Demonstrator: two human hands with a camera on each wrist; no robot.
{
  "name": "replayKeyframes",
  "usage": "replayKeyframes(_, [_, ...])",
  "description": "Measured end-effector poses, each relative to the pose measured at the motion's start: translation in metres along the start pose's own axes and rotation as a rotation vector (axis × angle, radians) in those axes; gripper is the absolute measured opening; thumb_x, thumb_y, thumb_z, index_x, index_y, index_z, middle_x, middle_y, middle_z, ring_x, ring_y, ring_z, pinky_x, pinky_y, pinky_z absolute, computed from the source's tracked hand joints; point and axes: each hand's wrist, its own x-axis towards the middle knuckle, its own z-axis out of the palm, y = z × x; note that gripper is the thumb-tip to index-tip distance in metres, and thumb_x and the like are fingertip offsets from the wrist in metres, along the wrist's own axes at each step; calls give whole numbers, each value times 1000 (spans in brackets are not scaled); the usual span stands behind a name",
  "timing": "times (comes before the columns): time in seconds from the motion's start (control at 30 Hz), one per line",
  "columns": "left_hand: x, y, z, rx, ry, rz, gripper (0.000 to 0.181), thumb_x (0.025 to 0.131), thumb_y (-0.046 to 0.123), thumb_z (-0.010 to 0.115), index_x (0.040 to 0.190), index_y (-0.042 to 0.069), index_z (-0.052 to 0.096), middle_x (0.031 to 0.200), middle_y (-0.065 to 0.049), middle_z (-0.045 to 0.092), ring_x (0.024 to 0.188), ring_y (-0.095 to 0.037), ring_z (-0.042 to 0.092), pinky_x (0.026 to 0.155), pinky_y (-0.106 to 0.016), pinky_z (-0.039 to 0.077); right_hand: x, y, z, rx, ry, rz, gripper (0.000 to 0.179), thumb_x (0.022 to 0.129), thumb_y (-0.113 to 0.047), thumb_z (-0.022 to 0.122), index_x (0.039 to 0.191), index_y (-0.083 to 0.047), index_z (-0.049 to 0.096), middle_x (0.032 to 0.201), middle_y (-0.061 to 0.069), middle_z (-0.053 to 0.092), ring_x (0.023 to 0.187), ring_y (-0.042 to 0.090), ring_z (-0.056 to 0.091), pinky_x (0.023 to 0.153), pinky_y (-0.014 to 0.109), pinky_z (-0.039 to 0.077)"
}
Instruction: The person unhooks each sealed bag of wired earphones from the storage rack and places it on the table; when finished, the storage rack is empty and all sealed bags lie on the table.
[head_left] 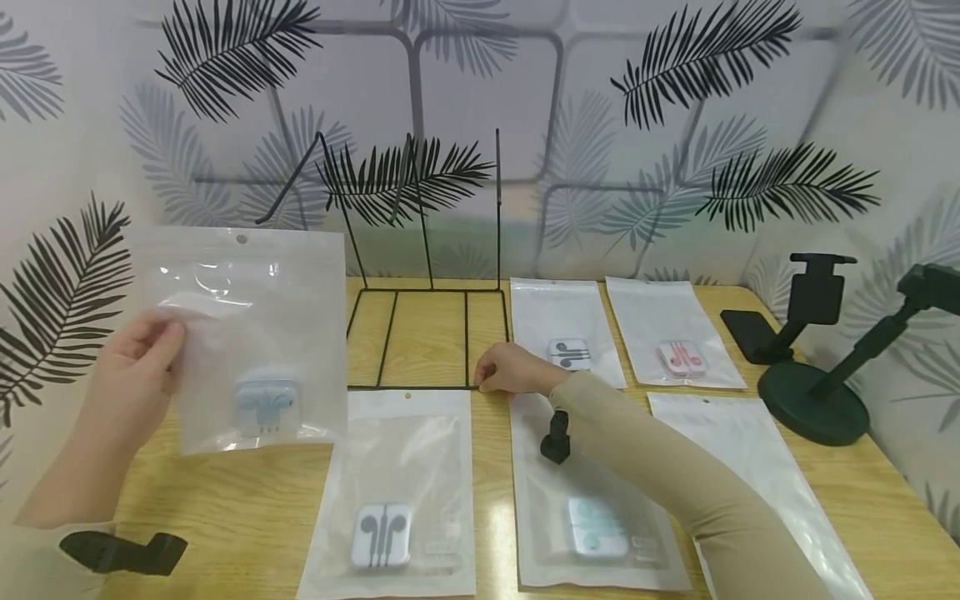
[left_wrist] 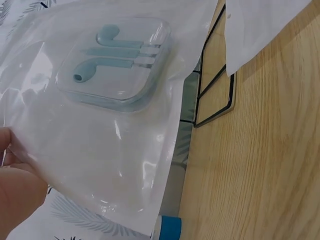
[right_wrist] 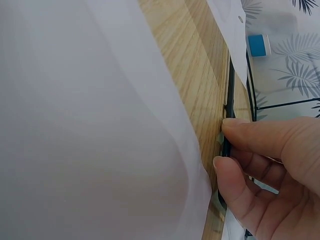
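My left hand (head_left: 138, 367) holds up a translucent zip bag (head_left: 300, 283) by its left edge, thumb in front. Inside the bag, light blue earphones (head_left: 266, 407) sit in a clear square case, seen closer in the left wrist view. A black wire rack (head_left: 466, 337) with upright prongs stands on the table. At the rack's front right corner, my right hand (head_left: 517, 369) pinches the front wire. The right wrist view shows thumb and fingertips on either side of that wire (right_wrist: 230, 90). The bag hides part of the rack's left side.
Bagged earphones lie around: a dark grey pair (head_left: 382, 533) in front of the rack, a pale blue pair (head_left: 597, 527) under my right forearm, a black pair (head_left: 570, 354) and a pink pair (head_left: 682, 358) behind. Another bag (head_left: 750, 467) and a dark stand (head_left: 813, 404) are at right.
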Motion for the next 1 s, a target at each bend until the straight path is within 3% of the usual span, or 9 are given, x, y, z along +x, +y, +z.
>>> replayKeyframes(0.27, [-11,-4,-25,100,-24,-54,10,96,13,49,93,14,58,83,1,40,63,-7,34,46,-17,29,-2,-1,-1,0,-4,3,7,85,-4,66,79,-9,67,73,-1,58,60,12,52,44,23,47])
replayKeyframes(0.37, [-13,-8,-32,46,-49,-58,12,97,10,47,95,12,59,91,1,42,70,-5,39,53,-11,36,-2,-1,-1,3,2,4,7,85,-5,66,79,-9,67,74,-1,58,62,12,52,44,23,47])
replayKeyframes(0.5, [-15,-15,-40,-59,-108,-81,15,97,5,44,96,10,58,102,2,42,87,-1,46,72,-6,42,-1,1,-1,19,3,-1,7,85,-5,66,79,-9,67,74,-1,58,61,11,52,44,22,46])
replayKeyframes(0.7, [-16,-31,-54,-60,-252,-96,26,97,-3,39,97,10,61,96,5,54,81,-3,49,68,-10,43,-1,2,-1,22,-1,-7,7,85,-4,65,79,-8,67,73,-1,58,56,11,50,43,22,46])
replayKeyframes(0.87, [-15,-44,-66,-46,-298,-206,26,98,3,41,102,17,63,97,7,58,83,-3,53,70,-12,46,0,3,-1,12,-3,-13,7,85,-5,66,79,-9,67,72,-1,58,57,11,51,43,22,46])
replayKeyframes(1.0, [-12,-52,-76,44,-265,-290,21,98,11,45,103,25,60,97,14,56,86,1,52,73,-10,45,0,3,-1,5,1,-17,7,85,-5,66,79,-9,67,72,-1,58,58,11,52,43,23,47])
